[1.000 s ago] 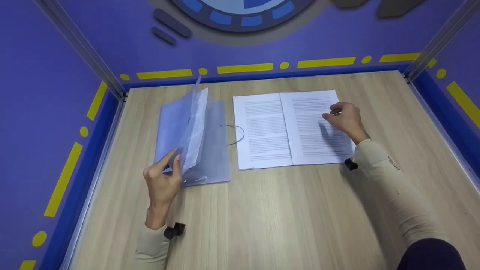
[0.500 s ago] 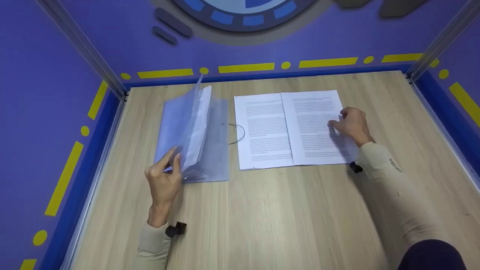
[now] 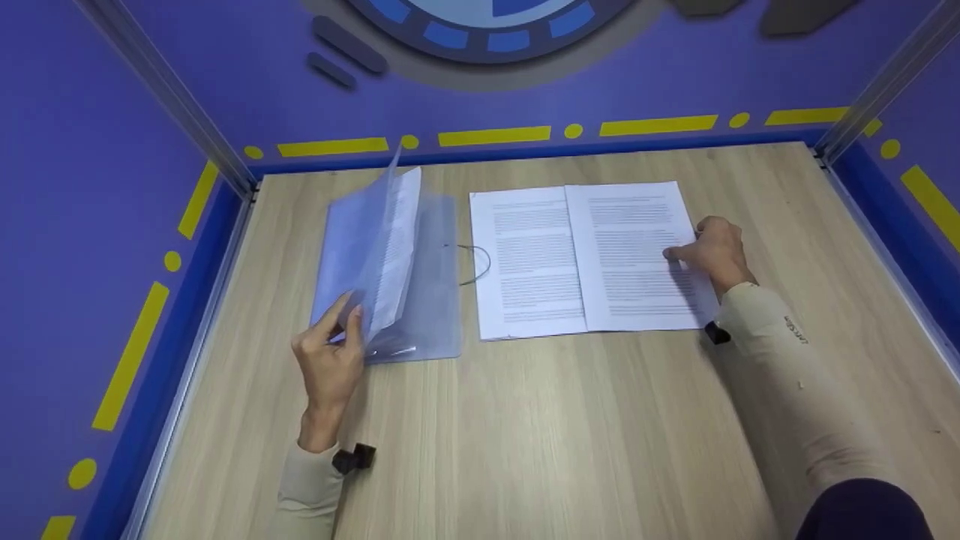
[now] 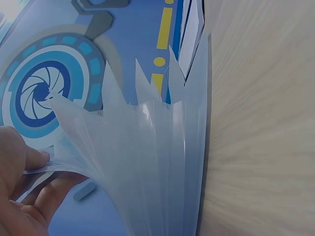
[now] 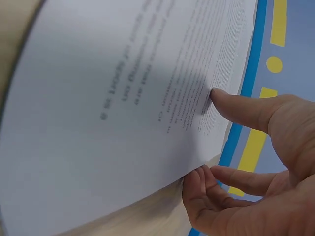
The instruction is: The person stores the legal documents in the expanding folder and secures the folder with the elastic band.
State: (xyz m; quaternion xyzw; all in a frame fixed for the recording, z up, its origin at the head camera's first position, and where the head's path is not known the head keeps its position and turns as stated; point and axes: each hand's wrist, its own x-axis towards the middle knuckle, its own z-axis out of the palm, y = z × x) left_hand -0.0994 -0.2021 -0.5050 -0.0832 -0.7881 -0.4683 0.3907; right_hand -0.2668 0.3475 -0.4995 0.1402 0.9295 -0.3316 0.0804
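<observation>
A translucent bluish plastic document folder (image 3: 442, 300) stands opened on the left, printed sheets (image 3: 397, 259) showing between its flaps. My left hand (image 3: 328, 364) pinches the lower corner of its raised flaps between thumb and fingers. In the left wrist view, pointed plastic dividers (image 4: 157, 128) fan out from that grip. Two stacks of printed pages lie side by side, the left stack (image 3: 525, 262) partly under the right one (image 3: 630, 255). My right hand (image 3: 718, 251) is at the right stack's outer edge. Its thumb (image 5: 241, 108) lies on the page, and its curled fingertips meet the edge.
A thin elastic cord loop (image 3: 487, 262) sticks out of the folder's right side over the left stack. The wooden table (image 3: 525, 435) is bounded by a blue patterned back wall (image 3: 495, 105) and side panels with metal posts.
My right hand has moved down and to the right, from above the right page to its outer edge. The left hand keeps its pinch on the folder, nearly still.
</observation>
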